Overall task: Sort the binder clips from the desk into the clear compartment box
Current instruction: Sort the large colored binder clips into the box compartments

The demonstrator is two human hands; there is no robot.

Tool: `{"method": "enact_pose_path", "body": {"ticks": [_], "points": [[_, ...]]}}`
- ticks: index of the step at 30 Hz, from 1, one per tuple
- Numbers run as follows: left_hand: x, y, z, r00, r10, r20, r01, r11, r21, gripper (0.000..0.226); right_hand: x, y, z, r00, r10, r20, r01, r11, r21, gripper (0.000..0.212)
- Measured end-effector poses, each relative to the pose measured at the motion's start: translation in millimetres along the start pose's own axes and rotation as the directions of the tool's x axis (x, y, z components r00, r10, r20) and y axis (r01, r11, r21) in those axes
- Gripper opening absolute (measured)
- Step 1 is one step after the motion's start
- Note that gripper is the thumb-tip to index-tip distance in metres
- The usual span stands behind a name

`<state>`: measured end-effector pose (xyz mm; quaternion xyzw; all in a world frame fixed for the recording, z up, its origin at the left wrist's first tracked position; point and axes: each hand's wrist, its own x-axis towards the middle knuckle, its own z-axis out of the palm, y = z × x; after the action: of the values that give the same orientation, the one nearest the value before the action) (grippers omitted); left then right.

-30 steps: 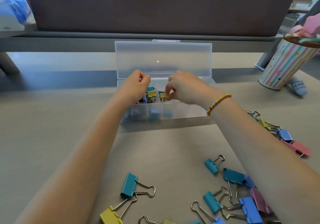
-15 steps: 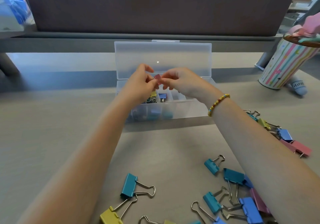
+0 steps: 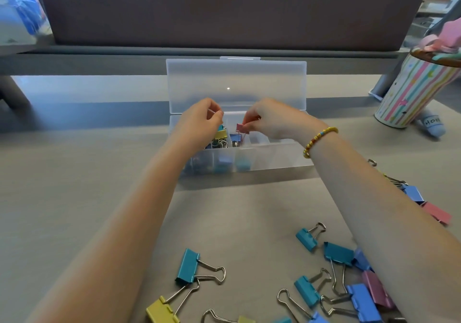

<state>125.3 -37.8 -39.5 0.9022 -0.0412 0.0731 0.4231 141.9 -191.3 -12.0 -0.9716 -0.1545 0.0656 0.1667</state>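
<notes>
— So, which step are you on, seen from the head camera?

— I'm placing a small clip. My right hand (image 3: 270, 120) pinches a little pink binder clip (image 3: 240, 128) by its wire handle, fingers curled tight round it, and the clip hangs just above the middle compartments of the clear compartment box (image 3: 272, 158), over a blue clip already lying inside. The box sits at the far middle of the desk (image 3: 74, 197) with its lid (image 3: 235, 85) standing open behind.

— And the other hand?

— My left hand (image 3: 199, 123) hovers over the left compartments, which already have yellow and teal clips in them. Its fingers are curled, and something thin and pale shows between finger and thumb, but I cannot tell whether I'm holding anything there.

— What does the next move call for?

— I think I need to lower the pink clip into a compartment that suits it and let go cleanly, so the handle doesn't snag on a divider. After that, plenty is left: a large teal clip (image 3: 187, 265) and a yellow clip (image 3: 161, 311) lie near me, with more blue, teal and pink ones scattered to the near right.
</notes>
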Motion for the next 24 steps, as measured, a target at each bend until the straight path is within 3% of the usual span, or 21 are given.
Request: {"method": "enact_pose_path", "body": {"ticks": [4,7,14,20,24], "points": [[0,0,1,1.000,-0.001,0.001,0.001,1.000,0.009,0.018,11,-9,9,0.998,0.018,0.064,-0.010,0.992,-0.126,0.031],[-1,3,0,1.000,0.016,-0.003,-0.016,1.000,0.014,0.019,14,-10,16,0.999,0.002,-0.053,-0.014,0.976,-0.216,0.028],[-24,26,6,0.990,0.140,0.012,-0.141,0.989,0.054,0.013,-32,17,4,0.962,-0.066,-0.267,0.061,0.998,-0.030,0.018],[-76,47,22,0.967,0.222,0.126,-0.238,0.961,0.137,0.011,-96,41,6,0.978,-0.043,-0.204,0.061,0.994,0.087,0.023],[-110,44,30,0.952,0.180,0.247,-0.229,0.956,0.186,0.010,-131,45,13,0.962,0.022,-0.272,0.050,0.965,0.256,0.027]]}}
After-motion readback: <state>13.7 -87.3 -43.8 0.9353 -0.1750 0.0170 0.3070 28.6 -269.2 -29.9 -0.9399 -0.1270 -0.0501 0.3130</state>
